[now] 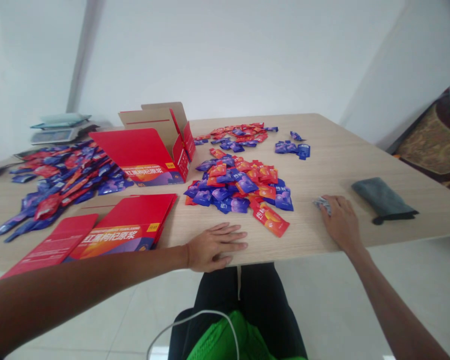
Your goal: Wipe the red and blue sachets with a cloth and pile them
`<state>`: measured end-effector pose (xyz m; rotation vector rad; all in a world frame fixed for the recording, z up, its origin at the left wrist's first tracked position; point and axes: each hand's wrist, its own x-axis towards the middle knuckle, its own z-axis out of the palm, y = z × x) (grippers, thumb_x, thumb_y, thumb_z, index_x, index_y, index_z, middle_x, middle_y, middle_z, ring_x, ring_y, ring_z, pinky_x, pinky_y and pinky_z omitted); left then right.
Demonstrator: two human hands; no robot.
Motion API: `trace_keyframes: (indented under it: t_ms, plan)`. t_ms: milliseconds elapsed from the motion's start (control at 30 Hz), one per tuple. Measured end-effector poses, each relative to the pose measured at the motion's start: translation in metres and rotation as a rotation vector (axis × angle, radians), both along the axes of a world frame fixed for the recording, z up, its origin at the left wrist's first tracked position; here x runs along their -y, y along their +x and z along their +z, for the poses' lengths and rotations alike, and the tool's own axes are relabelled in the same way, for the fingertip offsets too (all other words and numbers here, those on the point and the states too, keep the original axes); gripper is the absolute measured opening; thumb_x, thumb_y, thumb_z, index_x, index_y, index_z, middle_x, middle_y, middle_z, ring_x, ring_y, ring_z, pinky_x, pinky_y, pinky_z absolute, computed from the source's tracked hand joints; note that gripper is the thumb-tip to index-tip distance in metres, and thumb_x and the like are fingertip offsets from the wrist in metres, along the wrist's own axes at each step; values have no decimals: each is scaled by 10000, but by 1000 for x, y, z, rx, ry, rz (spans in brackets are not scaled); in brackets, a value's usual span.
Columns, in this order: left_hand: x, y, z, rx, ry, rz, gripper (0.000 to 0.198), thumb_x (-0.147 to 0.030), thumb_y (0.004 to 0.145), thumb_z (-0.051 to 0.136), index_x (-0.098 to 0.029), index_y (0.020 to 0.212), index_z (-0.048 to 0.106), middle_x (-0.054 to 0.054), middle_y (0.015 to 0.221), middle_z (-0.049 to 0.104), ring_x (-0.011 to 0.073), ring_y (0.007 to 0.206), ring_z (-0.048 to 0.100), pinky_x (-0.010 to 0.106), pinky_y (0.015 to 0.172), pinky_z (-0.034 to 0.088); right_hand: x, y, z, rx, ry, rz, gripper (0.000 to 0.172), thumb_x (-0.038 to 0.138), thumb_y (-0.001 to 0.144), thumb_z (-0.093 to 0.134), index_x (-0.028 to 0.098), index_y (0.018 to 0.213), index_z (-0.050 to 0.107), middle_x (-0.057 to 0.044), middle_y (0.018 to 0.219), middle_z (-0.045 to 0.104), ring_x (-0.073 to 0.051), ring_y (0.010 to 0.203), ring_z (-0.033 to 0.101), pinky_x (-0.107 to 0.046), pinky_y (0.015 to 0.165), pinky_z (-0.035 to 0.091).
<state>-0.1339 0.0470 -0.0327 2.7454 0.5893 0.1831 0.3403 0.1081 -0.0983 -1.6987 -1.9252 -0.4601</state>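
Observation:
My left hand (217, 246) lies flat near the table's front edge, fingers stretched out, holding nothing. Just beyond it is a heap of small red and purple sachets (243, 183); one red-orange sachet (271, 219) lies at the heap's near right side. On the right, my right hand (340, 220) rests on the table, its fingers closed over a crumpled grey-white wad (322, 204). Only part of the wad shows, and its material is unclear. A folded grey cloth (383, 197) with a dark edge lies to the right of that hand.
An open red carton (150, 155) stands left of the heap. In front of it are flattened red cartons (123, 225). A large pile of sachet strips (67, 175) and a scale (58, 135) occupy the left. More sachets (243, 132) lie behind; a patterned chair (431, 135) stands at right.

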Motion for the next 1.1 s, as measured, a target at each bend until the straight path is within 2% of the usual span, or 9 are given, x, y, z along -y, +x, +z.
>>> trace_keyframes:
  t_ms: [600,700,800,867,967,1033,1100]
  plan:
    - [0,0,8,-45,40,1,669,-316,1010,533,-334,1651,342,3,1725,304,270,1617,215,518,1327,196,1,-9,5,-5,-9,-17,342,308,1018,432,170,1265,622,-158,1177,644,-310,1078,561,-422,900,489]
    - [1,1,10,-76,113,-19,689,-286,1002,534,-307,1658,324,26,1722,316,271,1615,226,520,1312,254,2,-14,7,-14,-28,-36,322,286,1017,438,180,1261,619,-147,1176,645,-309,1096,563,-413,895,496]
    - [4,6,15,-138,295,-56,676,-247,985,534,-224,1639,364,88,1695,376,306,1588,306,531,1269,350,3,-18,9,-27,-45,-54,305,259,1022,437,198,1265,612,-135,1200,643,-298,1114,574,-399,895,507]
    - [5,11,23,-150,461,-120,580,-245,999,533,-172,1571,470,129,1602,517,309,1496,470,481,1204,453,2,-21,10,-36,-51,-70,306,241,1022,441,210,1277,608,-130,1216,642,-291,1122,583,-391,888,518]
    - [-3,29,46,-77,678,-280,412,-229,1040,530,-193,1444,606,106,1425,680,261,1325,630,391,1108,540,1,-25,11,-54,-40,-80,311,215,1016,453,211,1284,610,-131,1214,649,-284,1125,594,-388,894,532]
    - [-22,49,65,-33,763,-349,384,-216,1049,529,-210,1421,623,95,1396,694,258,1302,636,385,1078,553,0,-26,10,-69,-20,-74,311,200,1010,454,212,1274,619,-131,1205,656,-281,1114,601,-397,911,539]
    - [-59,75,83,-53,788,-317,401,-235,1058,512,-191,1446,598,116,1396,685,278,1293,632,403,1050,563,-1,-27,9,-83,0,-68,311,190,1008,445,213,1259,628,-129,1195,664,-280,1097,610,-412,924,547]
